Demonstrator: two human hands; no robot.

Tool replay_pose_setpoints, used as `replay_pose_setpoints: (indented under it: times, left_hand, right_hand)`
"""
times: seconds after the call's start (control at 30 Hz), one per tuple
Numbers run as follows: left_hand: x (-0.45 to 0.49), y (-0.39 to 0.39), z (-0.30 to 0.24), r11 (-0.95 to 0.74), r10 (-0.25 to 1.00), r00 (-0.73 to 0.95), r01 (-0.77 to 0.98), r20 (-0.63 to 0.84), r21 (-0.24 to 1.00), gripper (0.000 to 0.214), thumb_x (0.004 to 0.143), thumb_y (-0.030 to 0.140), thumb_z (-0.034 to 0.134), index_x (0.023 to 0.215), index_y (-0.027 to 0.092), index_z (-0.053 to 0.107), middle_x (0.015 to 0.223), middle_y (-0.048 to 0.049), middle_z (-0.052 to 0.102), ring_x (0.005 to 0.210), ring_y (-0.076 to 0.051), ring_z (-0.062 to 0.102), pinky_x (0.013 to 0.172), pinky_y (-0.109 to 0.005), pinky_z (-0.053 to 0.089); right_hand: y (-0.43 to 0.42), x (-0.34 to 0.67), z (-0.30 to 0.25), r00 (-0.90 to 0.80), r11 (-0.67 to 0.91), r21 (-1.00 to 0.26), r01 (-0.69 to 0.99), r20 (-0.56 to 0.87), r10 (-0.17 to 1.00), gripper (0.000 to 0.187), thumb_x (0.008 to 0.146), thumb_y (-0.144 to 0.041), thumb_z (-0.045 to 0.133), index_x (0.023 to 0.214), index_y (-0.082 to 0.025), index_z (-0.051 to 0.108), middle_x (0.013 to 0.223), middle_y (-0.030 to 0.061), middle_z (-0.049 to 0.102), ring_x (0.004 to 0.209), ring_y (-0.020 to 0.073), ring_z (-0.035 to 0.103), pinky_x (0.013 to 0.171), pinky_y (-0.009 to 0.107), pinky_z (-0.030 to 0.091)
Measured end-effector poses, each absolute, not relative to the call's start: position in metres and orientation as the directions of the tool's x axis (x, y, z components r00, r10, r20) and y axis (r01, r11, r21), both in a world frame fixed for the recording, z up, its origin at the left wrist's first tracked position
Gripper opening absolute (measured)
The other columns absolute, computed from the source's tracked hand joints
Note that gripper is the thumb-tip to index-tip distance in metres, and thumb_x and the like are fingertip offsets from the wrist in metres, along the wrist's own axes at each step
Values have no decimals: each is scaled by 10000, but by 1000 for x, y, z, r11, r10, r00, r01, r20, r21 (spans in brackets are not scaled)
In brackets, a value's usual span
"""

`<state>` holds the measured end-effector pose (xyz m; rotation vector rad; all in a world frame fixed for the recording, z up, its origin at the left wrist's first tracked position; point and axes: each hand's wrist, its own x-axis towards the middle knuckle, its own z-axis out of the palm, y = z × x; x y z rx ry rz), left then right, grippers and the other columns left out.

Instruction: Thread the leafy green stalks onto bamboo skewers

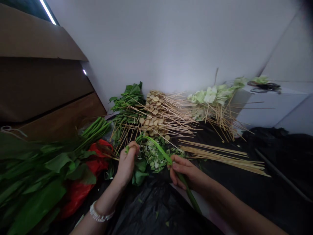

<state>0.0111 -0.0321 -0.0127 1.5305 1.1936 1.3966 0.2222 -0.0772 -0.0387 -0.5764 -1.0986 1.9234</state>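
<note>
A long green vegetable stalk (156, 145) arcs between my two hands. My left hand (128, 158), with a beaded bracelet on its wrist, is closed on the leafy end, whose dark green leaves (140, 173) hang beside the fingers. A thin wooden skewer seems to stick out to the left of that hand; I cannot tell whether the hand grips it. My right hand (184, 170) pinches the stalk farther along, and the rest of it slants down towards me. Chopped greens (154, 160) lie on black plastic (156, 202) beyond and between the hands.
Leafy greens (49, 176) on a red bag (80, 192) lie at the left. Against the wall are skewered greens (127, 101), skewered pale slices (154, 114) and skewered cabbage (212, 96). Loose wooden skewers (227, 158) lie at the right. Cardboard boxes (44, 88) stand at the left.
</note>
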Motion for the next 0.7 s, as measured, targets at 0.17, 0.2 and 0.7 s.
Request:
replay_pose_setpoints:
  times: [0.17, 0.2, 0.7]
  left_hand:
    - [10, -30, -11, -20, 995, 96, -180, 37, 983, 238, 856, 318, 484, 656, 196, 438, 583, 24, 535, 542, -124, 499, 539, -238, 399]
    - [13, -32, -12, 4, 991, 132, -199, 22, 980, 257, 864, 347, 518, 671, 193, 446, 553, 37, 515, 507, -110, 481, 517, -225, 386]
    - [13, -35, -18, 100, 975, 221, -438, 0, 894, 400, 766, 417, 753, 1061, 171, 640, 609, 78, 415, 445, -19, 311, 417, -139, 249]
  right_hand:
    - [-72, 232, -28, -496, -259, -829, -496, 26, 868, 219, 909, -381, 592, 951, -179, 519, 587, -25, 644, 322, 56, 451, 343, 151, 298]
    - [-72, 233, -26, -494, -261, -822, -506, 28, 869, 220, 910, -382, 592, 956, -179, 525, 585, -26, 641, 325, 58, 458, 346, 152, 310]
    - [-83, 234, -29, -844, -519, -809, -275, -55, 534, 509, 887, -560, 581, 1179, -143, 569, 701, 52, 711, 361, 101, 580, 355, 159, 365]
